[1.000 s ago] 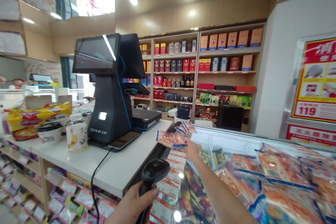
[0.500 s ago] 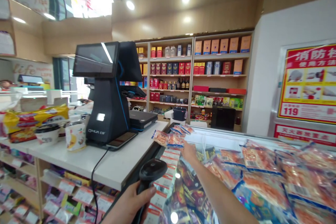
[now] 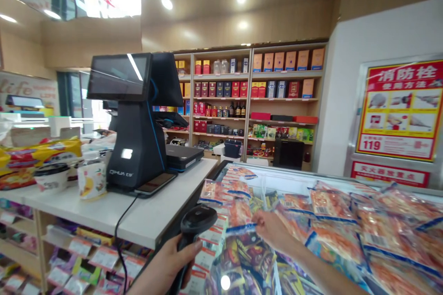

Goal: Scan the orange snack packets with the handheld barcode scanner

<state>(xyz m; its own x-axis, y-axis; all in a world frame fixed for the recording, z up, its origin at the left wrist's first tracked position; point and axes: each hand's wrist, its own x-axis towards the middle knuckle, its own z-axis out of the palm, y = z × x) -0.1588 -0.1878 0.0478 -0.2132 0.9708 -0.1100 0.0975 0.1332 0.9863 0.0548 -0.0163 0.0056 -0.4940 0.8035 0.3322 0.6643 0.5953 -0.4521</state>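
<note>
My left hand [image 3: 175,262] is wrapped round the handle of a black barcode scanner [image 3: 199,219], its head pointing up and forward. My right hand [image 3: 272,228] pinches the blue edge of a clear snack packet [image 3: 239,212] with orange-pink contents. That packet lies low over the glass-topped freezer, its far end near other like packets [image 3: 212,190] along the freezer's left edge. To the right of my right forearm lies a heap of the same kind of packets [image 3: 332,203]. Dark, colourful wrapped goods [image 3: 247,253] show beneath my right hand.
On the white counter [image 3: 138,221] at left stand a black checkout terminal [image 3: 133,138], a phone [image 3: 155,183], a lidded cup [image 3: 51,177] and a fruit-print cup [image 3: 92,177]. A cable hangs over the counter's front, above racks of small goods. Shelves of boxes line the back wall.
My right hand has come back towards me from the packets at the far left edge and now grips a packet by its blue edge. The scanner stays in my left hand; the view shifts slightly right.
</note>
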